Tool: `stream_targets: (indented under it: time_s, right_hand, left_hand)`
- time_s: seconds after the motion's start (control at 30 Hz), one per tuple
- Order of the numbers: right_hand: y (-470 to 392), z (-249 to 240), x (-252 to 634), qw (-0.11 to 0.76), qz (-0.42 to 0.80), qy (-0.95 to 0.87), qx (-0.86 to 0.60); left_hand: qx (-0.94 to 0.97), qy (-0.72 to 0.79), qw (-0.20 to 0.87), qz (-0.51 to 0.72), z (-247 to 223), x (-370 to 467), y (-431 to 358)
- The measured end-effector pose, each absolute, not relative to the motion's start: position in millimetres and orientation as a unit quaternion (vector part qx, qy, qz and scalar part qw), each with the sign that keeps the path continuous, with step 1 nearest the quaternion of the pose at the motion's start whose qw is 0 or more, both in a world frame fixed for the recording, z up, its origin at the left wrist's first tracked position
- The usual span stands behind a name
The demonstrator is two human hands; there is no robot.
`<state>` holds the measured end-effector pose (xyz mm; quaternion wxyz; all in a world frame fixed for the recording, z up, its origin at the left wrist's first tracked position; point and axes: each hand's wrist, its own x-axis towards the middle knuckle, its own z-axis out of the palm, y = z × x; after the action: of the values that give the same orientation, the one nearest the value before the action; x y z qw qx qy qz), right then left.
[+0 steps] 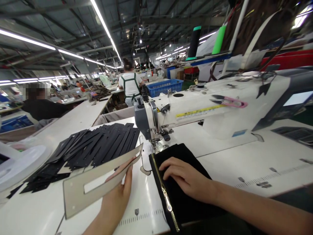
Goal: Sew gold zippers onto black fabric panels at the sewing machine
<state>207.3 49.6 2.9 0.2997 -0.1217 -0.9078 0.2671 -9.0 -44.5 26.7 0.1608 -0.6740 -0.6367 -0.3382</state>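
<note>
My left hand [116, 192] grips a flat beige panel [74, 195] with a long slot cut through it, tilted up off the table. Black fabric [188, 156] lies at the front of the sewing machine [195, 104], and a gold zipper [163, 189] with its pull runs along the fabric's left edge. On that fabric, just right of the zipper, rests my right hand [187, 179] with fingers bent; whether they pinch any cloth is hidden. The machine's needle and presser foot area [156, 143] is just beyond the fabric's far end.
A spread pile of black slotted panels [105, 143] covers the table's left side. Pink-handled thread snips [231, 101] lie on the machine arm. Thread cones [195, 42] stand behind. A blue basket [166, 87] and other people [129, 81] are farther off. A white round object [22, 163] sits at left.
</note>
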Motion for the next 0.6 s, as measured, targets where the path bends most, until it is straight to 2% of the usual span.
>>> stream_targets:
  time_s: [0.13,0.27,0.43,0.6]
  right_hand:
    - [45.6,-6.1,202.4,0.234,0.136,-0.939,-0.211]
    - [41.9,-5.5,201.6,0.182,0.083,-0.957,-0.209]
    - [42.3,-4.5,202.6,0.206,0.089,-0.951,-0.213]
    - [43.4,-14.2,201.3,0.230,0.101,-0.941,-0.225]
  left_hand:
    - [-0.780,-0.523,0.225,-0.260,26.0,9.5,-39.1]
    - [-0.839,-0.448,0.262,-0.162,10.3,21.9,-26.2]
    - [-0.852,-0.461,0.215,-0.124,2.8,14.4,-15.4]
    - [-0.845,-0.471,0.190,-0.165,0.2,4.8,-7.9]
